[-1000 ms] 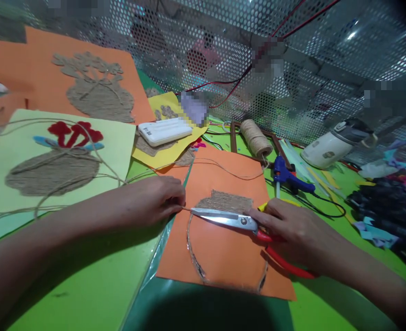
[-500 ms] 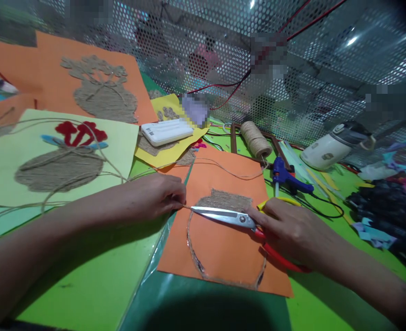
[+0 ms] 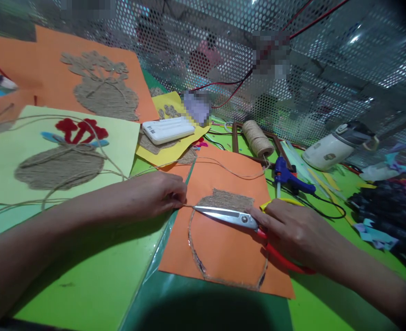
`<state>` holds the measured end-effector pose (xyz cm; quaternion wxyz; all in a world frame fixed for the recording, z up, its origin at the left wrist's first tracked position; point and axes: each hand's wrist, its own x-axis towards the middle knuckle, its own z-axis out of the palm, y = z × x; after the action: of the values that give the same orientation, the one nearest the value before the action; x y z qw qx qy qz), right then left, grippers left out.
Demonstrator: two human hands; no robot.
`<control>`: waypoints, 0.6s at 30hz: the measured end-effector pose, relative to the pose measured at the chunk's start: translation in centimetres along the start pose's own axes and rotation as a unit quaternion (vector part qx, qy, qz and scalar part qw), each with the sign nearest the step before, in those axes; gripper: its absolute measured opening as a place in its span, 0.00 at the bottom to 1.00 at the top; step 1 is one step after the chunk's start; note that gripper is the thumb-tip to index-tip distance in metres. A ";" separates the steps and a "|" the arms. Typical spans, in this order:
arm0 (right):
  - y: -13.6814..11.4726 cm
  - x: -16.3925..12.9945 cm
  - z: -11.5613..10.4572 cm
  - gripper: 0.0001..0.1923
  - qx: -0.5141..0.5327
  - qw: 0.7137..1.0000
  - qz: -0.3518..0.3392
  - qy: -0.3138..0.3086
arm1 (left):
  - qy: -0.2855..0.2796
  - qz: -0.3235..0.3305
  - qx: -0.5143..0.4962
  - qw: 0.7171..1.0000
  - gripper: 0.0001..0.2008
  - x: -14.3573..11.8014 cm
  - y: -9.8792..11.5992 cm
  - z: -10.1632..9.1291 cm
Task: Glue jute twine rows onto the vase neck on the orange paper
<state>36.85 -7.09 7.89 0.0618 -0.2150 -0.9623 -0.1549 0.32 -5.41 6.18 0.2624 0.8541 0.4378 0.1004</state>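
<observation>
My left hand (image 3: 154, 194) pinches a thin jute twine (image 3: 223, 162) at the left edge of an orange sheet (image 3: 223, 248). My right hand (image 3: 292, 230) grips red-handled scissors (image 3: 230, 216), whose shut blades lie across the sheet with the tip almost at my left fingertips. The sheet carries a vase outline in twine, with its top part filled by a jute patch (image 3: 225, 201). The twine loops back over the sheet towards a spool (image 3: 257, 138).
A blue glue gun (image 3: 288, 177) lies right of the sheet. At the left lie a pale yellow sheet (image 3: 120, 138) and an orange sheet (image 3: 51, 59) with jute vases. A white box (image 3: 168, 130), a white bottle (image 3: 334, 147), paper scraps (image 3: 389, 202) and a mesh wall (image 3: 292, 69) surround the green table (image 3: 95, 280).
Hardly anything has changed: both hands keep their hold and the scissor tip has crept slightly right; the view itself has shifted a little.
</observation>
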 end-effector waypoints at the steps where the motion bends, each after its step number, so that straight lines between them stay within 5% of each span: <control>1: -0.1 0.0 0.1 0.12 0.001 1.000 0.002 -0.005 | -0.005 -0.011 0.000 1.000 0.11 0.0 0.1 -0.3; 7: -0.6 -1.0 -0.8 0.14 0.075 0.994 0.067 -0.040 | 0.094 -0.096 0.009 0.991 0.10 0.2 0.7 -2.4; 11: -0.3 -3.2 -2.3 0.27 0.094 0.986 0.137 -0.012 | 0.140 -0.113 -0.009 0.984 0.13 0.3 1.4 -2.6; 18: 0.1 -13.3 -2.9 0.29 0.096 0.954 0.284 -0.029 | 0.127 -0.089 -0.012 0.988 0.16 0.3 2.5 -2.3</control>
<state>49.07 -13.20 8.18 0.0954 -0.4767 -0.8733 -0.0315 1.34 -5.50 9.44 0.2233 0.7887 0.5407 0.1892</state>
